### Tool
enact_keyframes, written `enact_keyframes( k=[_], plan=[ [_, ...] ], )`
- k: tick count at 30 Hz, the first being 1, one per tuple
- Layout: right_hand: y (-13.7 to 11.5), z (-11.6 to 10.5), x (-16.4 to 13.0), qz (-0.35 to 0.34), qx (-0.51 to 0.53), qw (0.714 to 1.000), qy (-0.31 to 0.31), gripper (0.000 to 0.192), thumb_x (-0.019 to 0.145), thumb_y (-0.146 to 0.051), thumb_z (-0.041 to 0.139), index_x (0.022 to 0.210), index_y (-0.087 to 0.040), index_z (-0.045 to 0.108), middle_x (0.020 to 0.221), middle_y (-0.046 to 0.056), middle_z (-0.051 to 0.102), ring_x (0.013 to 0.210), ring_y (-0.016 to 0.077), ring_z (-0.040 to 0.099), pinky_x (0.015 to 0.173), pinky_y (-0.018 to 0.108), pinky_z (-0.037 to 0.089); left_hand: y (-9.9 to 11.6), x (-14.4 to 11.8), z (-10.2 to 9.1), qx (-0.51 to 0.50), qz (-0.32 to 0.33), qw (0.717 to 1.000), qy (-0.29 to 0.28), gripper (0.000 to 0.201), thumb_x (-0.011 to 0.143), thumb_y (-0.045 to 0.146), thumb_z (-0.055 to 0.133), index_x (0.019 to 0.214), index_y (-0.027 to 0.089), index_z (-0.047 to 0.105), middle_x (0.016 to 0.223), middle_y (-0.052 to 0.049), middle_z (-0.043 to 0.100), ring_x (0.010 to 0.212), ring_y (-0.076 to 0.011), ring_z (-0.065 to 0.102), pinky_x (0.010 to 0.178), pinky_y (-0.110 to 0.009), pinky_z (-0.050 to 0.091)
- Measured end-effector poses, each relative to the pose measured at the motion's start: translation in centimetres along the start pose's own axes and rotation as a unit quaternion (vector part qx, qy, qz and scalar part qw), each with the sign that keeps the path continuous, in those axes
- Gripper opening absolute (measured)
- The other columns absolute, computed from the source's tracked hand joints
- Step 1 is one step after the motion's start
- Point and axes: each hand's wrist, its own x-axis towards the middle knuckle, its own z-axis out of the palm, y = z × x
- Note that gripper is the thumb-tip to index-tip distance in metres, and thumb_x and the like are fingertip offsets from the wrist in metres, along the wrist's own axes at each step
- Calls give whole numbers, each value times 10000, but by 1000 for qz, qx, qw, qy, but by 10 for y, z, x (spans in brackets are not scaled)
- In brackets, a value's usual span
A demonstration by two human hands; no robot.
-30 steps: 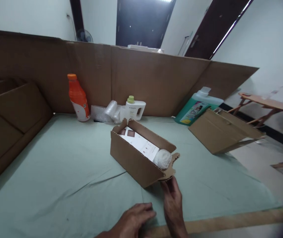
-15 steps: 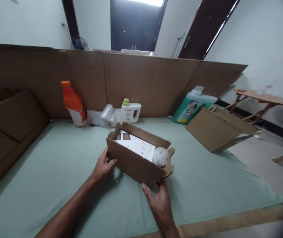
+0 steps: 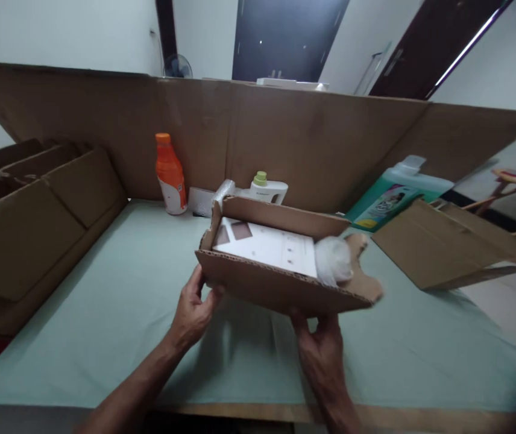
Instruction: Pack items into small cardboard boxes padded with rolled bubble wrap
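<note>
Both hands hold an open-topped cardboard box [image 3: 280, 293] above the green cloth, its right end nearer to me. My left hand [image 3: 197, 310] grips the lower left corner, fingers partly hidden behind it. From beneath, my right hand [image 3: 321, 343] supports the front right part, with its fingertips out of sight under the box. Inside lies a white printed box [image 3: 269, 247] with dark squares at its left end. A wad of bubble wrap [image 3: 334, 260] fills the space at the right end, beside a torn-edged flap.
Along the cardboard wall [image 3: 294, 138] stand an orange bottle [image 3: 170, 178], a bubble-wrap roll [image 3: 224, 190], a white bottle with green cap [image 3: 267, 189] and a large green jug [image 3: 389, 196]. A cardboard box [image 3: 452, 247] leans at right; a divided carton [image 3: 27, 229] stands at left.
The cardboard box has been lifted and brought closer, and it has turned to lie more level across my view. Both hands moved with it. My view has shifted to the left.
</note>
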Motion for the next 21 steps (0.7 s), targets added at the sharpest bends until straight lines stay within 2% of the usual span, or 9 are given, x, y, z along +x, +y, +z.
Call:
enact_keyframes(
  k=[2,5,7,9,15,18,21],
  plan=[
    [1,-2,-13,4,-13,1000,-4,573,879,-477,659,1365,-189,564,1311,146,658,1238,339,589,1055,506,461,-4,-9,-2,-4,-15,1000,6,480,848,406,704,1246,164,588,1232,-113,676,1143,-229,631,987,-306,490],
    [1,17,-29,-25,-1,998,-61,560,920,-425,607,1424,-204,506,1401,143,602,1304,328,556,1072,495,465,-9,-17,-24,3,-27,999,43,511,824,400,732,1252,174,568,1189,-93,687,1112,-213,633,955,-281,494],
    [2,30,-30,-46,10,996,-76,590,932,-392,589,1475,-213,442,1442,139,566,1330,308,538,1089,482,461,-12,-17,-36,10,-33,998,49,524,808,398,739,1250,176,565,1155,-83,694,1085,-211,638,925,-274,503],
    [7,34,-27,-50,13,996,-71,591,936,-370,581,1485,-221,421,1439,135,565,1319,292,548,1086,474,468,-17,-16,-38,19,-42,998,41,527,790,409,735,1233,170,579,1138,-87,700,1075,-225,649,908,-287,514],
    [44,9,-35,-24,-18,997,-78,627,896,-389,643,1471,-229,452,1391,140,596,1306,330,554,1086,532,463,-36,-19,-18,55,-68,996,-9,559,774,446,698,1234,147,592,1165,-118,706,1098,-261,659,922,-334,530],
    [62,-6,-38,-27,-23,994,-99,723,835,-428,718,1481,-235,455,1439,143,571,1346,367,522,1103,572,440,-45,-22,-22,61,-81,995,-21,558,793,476,687,1239,155,590,1186,-125,701,1136,-269,652,953,-352,527],
    [76,-22,-24,-27,4,990,-138,924,721,-486,827,1518,-258,418,1480,137,544,1377,393,492,1116,612,415,-53,-29,-31,67,-110,992,-8,630,789,533,696,1286,167,572,1294,-145,662,1231,-291,616,1021,-388,505]
  ],
)
